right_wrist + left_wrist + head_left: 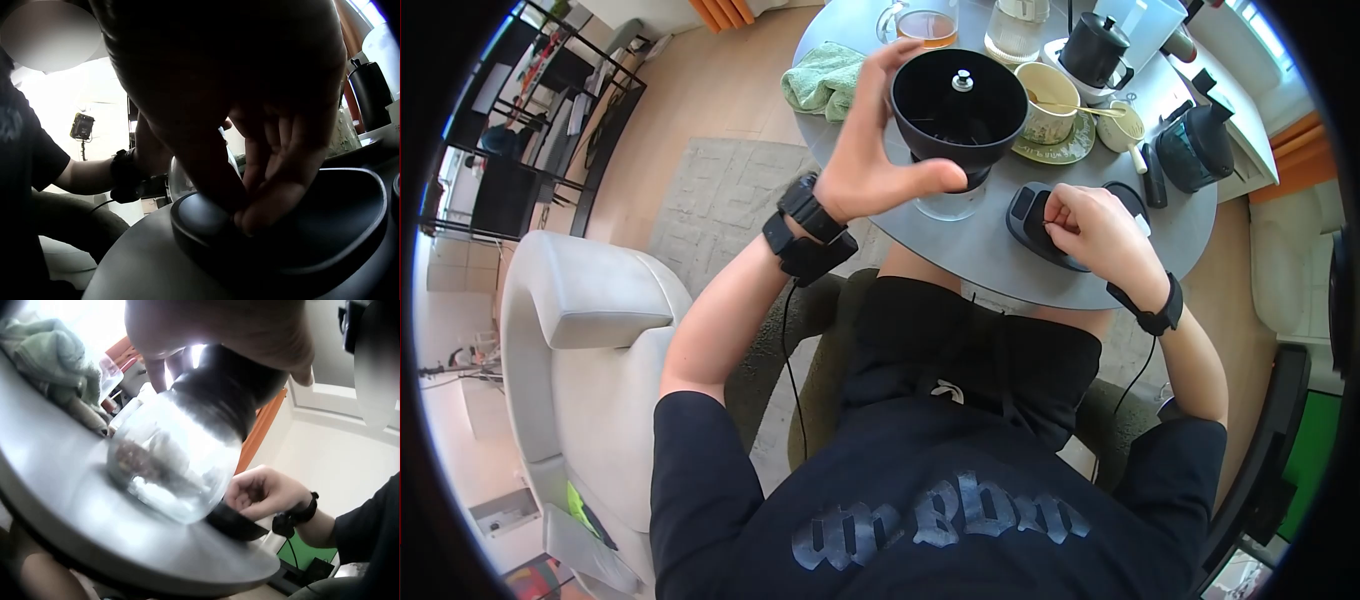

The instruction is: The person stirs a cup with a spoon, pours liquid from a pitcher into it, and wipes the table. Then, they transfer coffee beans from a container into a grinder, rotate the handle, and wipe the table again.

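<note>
My left hand (pixel 870 165) curves its thumb and fingers around the outside of a manual coffee grinder (pixel 990 148). A wide black bowl with a small metal nut at its centre forms its top. Below, the clear glass jar (pixel 175 465) rests on the table with some brown bits inside. My right hand (pixel 1105 230) reaches down into a low black dish (pixel 369 250) right of the grinder. Its fingers are curled, thumb and fingertips meeting just inside the dish; I cannot tell whether something small lies between them.
Behind the grinder stand a glass mug of amber drink (pixel 925 28), a cream cup (pixel 1045 125) on a green saucer (pixel 1080 145) and a black kettle (pixel 1093 50). A green towel (pixel 825 85) lies left, a dark jug (pixel 1195 150) right. The round table's edge (pixel 990 283) is near my lap.
</note>
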`<state>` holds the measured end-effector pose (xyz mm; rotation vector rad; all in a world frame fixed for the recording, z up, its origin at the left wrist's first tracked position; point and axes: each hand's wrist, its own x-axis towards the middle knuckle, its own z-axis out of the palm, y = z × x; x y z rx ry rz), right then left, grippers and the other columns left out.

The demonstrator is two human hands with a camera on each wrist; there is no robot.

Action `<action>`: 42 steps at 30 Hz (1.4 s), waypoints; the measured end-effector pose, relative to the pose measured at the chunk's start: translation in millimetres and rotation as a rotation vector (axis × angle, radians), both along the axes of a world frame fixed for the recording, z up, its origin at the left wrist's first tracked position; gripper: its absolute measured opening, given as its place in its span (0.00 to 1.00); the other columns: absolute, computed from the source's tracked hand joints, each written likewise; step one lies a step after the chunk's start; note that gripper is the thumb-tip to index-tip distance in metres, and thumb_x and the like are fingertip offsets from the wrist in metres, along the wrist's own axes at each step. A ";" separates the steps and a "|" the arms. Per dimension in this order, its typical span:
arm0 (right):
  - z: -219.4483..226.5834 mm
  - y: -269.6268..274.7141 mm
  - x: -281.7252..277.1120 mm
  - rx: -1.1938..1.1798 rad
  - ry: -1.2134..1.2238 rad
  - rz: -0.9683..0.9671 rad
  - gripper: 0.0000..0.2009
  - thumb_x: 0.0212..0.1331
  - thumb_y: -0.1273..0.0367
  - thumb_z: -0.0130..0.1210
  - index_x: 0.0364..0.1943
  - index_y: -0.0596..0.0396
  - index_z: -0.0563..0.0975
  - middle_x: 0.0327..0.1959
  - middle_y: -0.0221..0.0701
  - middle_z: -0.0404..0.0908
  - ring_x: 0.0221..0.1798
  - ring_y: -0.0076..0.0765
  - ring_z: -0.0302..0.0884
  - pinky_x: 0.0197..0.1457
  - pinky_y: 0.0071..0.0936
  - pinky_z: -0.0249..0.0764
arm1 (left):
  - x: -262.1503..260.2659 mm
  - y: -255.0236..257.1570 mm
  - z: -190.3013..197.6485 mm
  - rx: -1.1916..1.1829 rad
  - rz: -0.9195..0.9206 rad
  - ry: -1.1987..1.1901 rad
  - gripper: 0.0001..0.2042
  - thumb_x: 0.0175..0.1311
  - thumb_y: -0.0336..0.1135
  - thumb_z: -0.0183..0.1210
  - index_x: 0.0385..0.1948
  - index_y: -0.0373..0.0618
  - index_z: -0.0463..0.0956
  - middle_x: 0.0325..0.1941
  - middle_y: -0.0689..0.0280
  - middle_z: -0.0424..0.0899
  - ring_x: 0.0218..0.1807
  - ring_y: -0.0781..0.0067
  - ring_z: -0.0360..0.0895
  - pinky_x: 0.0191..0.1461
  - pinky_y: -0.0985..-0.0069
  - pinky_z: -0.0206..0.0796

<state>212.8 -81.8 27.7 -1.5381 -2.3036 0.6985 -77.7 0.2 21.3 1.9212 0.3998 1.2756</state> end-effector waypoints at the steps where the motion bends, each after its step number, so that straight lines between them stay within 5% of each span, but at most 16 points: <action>1: -0.3 -0.8 1.4 0.003 0.006 -0.005 0.04 0.53 0.76 0.59 0.32 0.62 0.76 0.27 0.40 0.82 0.34 0.46 0.83 0.40 0.36 0.78 | 3.7 5.7 8.7 0.045 -0.039 -0.091 0.52 0.48 0.50 0.80 0.71 0.38 0.54 0.70 0.54 0.67 0.71 0.61 0.68 0.74 0.66 0.60; 4: 5.3 -6.4 2.0 0.028 0.025 0.004 0.05 0.53 0.76 0.59 0.31 0.61 0.75 0.27 0.39 0.80 0.34 0.47 0.82 0.40 0.38 0.77 | 3.3 12.9 39.4 0.291 0.086 0.063 0.45 0.48 0.51 0.80 0.65 0.37 0.66 0.62 0.55 0.77 0.65 0.64 0.75 0.69 0.68 0.67; 6: 5.9 -10.4 3.8 0.085 0.021 0.037 0.05 0.53 0.76 0.59 0.30 0.61 0.75 0.28 0.39 0.79 0.34 0.48 0.81 0.41 0.39 0.77 | 11.8 -6.1 69.7 0.001 0.006 0.193 0.36 0.54 0.44 0.77 0.61 0.37 0.68 0.54 0.59 0.79 0.53 0.74 0.78 0.57 0.75 0.70; 8: 2.5 -10.8 4.2 0.083 0.023 0.055 0.05 0.52 0.76 0.59 0.30 0.61 0.74 0.29 0.39 0.79 0.35 0.49 0.80 0.41 0.40 0.77 | 13.5 -5.9 76.4 0.050 0.065 0.354 0.33 0.54 0.42 0.77 0.58 0.38 0.71 0.50 0.63 0.81 0.50 0.78 0.78 0.55 0.78 0.71; 9: 0.6 -10.8 4.4 0.081 0.023 0.064 0.05 0.52 0.76 0.59 0.30 0.61 0.74 0.30 0.40 0.79 0.36 0.49 0.80 0.41 0.40 0.76 | 19.9 -1.7 69.8 0.222 0.155 0.303 0.36 0.47 0.53 0.79 0.54 0.37 0.77 0.49 0.58 0.85 0.53 0.69 0.83 0.59 0.72 0.74; 12: -3.2 -8.4 4.6 0.075 0.027 0.069 0.05 0.52 0.76 0.59 0.30 0.61 0.74 0.29 0.41 0.80 0.36 0.50 0.81 0.41 0.41 0.77 | 23.4 -0.9 65.6 0.078 0.177 0.339 0.32 0.48 0.52 0.79 0.49 0.38 0.81 0.42 0.60 0.87 0.44 0.73 0.86 0.51 0.75 0.78; 24: -1.1 -10.5 7.4 0.019 0.073 0.036 0.05 0.52 0.76 0.60 0.30 0.62 0.76 0.27 0.40 0.80 0.33 0.45 0.82 0.39 0.37 0.77 | 24.9 -4.3 65.6 0.180 0.215 0.313 0.28 0.52 0.48 0.76 0.48 0.38 0.81 0.41 0.62 0.86 0.42 0.75 0.85 0.50 0.77 0.77; 42: 11.5 -10.9 9.7 -0.157 0.095 0.019 0.06 0.53 0.78 0.61 0.32 0.62 0.75 0.31 0.40 0.78 0.34 0.44 0.82 0.40 0.35 0.78 | 22.7 -5.9 70.9 -0.008 0.162 0.380 0.25 0.55 0.41 0.75 0.51 0.40 0.77 0.43 0.66 0.82 0.46 0.80 0.78 0.52 0.80 0.72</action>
